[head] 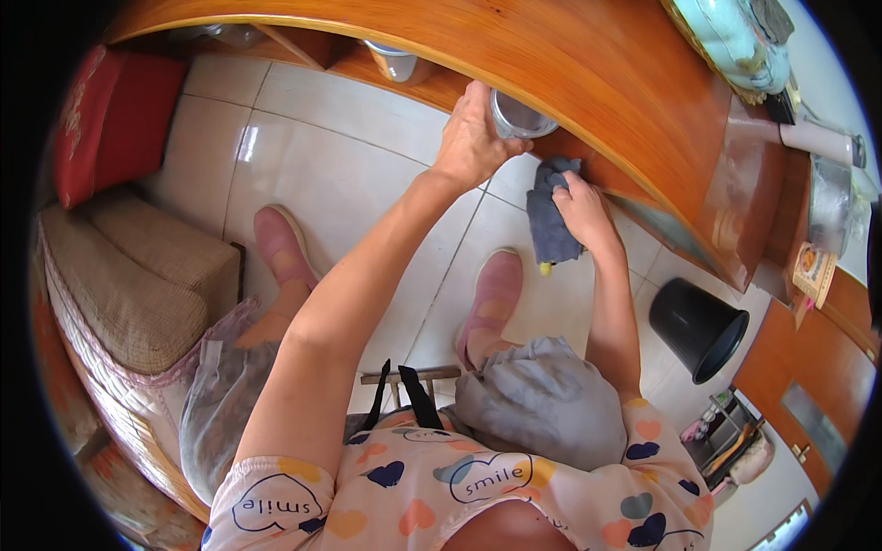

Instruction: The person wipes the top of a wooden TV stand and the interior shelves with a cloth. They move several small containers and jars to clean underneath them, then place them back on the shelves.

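My left hand [475, 141] is closed around the side of a round clear container [522, 117] with a dark top or contents. The container is at the open lower shelf [434, 86] of a wooden cabinet, partly covered by the cabinet's top edge. In my right hand [582, 210] is a grey cloth [553, 227], bunched at its upper end and hanging down over the tiled floor. A small yellow bit shows at the cloth's lower end. What the cloth's upper end touches is hard to tell.
Further left on the shelf stands a tub [396, 62]. The curved wooden cabinet top [524, 48] overhangs the shelf. A black bin [697, 330] stands at the right. At the left are a red box-like item [114, 124] and a brown upholstered seat [145, 275].
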Demonstrator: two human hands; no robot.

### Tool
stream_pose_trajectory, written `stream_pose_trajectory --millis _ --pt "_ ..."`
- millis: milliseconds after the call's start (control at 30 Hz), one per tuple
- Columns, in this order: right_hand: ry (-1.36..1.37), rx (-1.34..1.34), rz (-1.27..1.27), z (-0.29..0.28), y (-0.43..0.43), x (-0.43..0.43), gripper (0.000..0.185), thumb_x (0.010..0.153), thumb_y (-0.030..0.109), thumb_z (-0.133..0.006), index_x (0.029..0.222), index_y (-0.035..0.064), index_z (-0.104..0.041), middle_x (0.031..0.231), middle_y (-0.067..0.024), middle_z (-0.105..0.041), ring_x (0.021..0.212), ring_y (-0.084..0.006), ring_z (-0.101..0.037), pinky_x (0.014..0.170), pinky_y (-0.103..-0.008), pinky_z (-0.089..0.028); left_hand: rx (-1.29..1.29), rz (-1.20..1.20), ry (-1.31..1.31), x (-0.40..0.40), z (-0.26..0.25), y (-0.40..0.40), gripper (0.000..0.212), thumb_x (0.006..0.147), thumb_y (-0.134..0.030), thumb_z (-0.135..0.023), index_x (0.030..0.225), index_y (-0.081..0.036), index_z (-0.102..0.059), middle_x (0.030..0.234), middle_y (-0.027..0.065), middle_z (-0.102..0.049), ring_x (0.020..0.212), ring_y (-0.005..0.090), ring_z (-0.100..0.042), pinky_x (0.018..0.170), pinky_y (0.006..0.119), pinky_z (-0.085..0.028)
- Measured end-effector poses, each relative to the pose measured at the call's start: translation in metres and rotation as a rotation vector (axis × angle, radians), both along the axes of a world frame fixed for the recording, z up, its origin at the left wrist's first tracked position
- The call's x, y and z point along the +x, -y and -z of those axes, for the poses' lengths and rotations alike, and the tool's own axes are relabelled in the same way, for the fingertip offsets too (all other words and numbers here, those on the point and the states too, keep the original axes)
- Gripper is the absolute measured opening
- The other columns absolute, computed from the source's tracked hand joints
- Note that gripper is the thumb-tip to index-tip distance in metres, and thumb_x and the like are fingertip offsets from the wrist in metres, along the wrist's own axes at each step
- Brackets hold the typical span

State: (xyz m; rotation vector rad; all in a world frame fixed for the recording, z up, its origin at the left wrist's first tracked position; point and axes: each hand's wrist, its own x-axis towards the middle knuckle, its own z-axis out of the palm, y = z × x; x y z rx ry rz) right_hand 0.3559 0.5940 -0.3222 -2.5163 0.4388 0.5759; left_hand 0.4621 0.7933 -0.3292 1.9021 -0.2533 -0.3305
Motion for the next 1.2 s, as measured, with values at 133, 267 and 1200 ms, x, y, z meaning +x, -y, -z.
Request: stream_pose_trajectory --millis 133,267,1200 --pt "0.230 0.238 0.257 0.010 0.000 -0.022 0.039 0.100 0.023 -0.055 0.130 -0.0014 -0.058 0.116 -0.0289 -0.067 0.110 -0.0449 -0.063 0.094 -0.0459 -0.049 0.016 0.053 -0.053 0.008 0.026 0.024 0.075 0.072 -0.012 -0.089 0.135 -0.002 -0.049 0.132 0.0152 -0.058 0.113 0.0291 -0.062 0.093 0.040 -0.054" --pt "0.191 0.446 0.319 0.023 0.012 -0.036 0.039 0.102 0.025 -0.054 0.131 -0.0016 -0.057 0.119 -0.0274 -0.067 0.112 -0.0433 -0.063 0.096 -0.0434 -0.049 -0.140 0.052 -0.011 0.007 0.055 0.028 0.075 0.074 -0.005 -0.087 0.136 0.000 -0.046 0.125 0.0107 -0.061 0.100 0.0207 -0.066 0.079 0.036 -0.059" --pt "-0.012 1.071 0.413 -0.022 -0.074 -0.044 0.035 0.098 0.022 -0.063 0.124 -0.0007 -0.062 0.105 -0.0025 -0.067 0.100 -0.0113 -0.059 0.093 -0.0276 -0.046 -0.208 -0.399 0.109 0.056 0.044 -0.078 0.092 0.065 -0.018 -0.095 0.134 0.003 -0.037 0.124 0.0195 -0.062 0.115 0.0328 -0.063 0.100 0.041 -0.050"
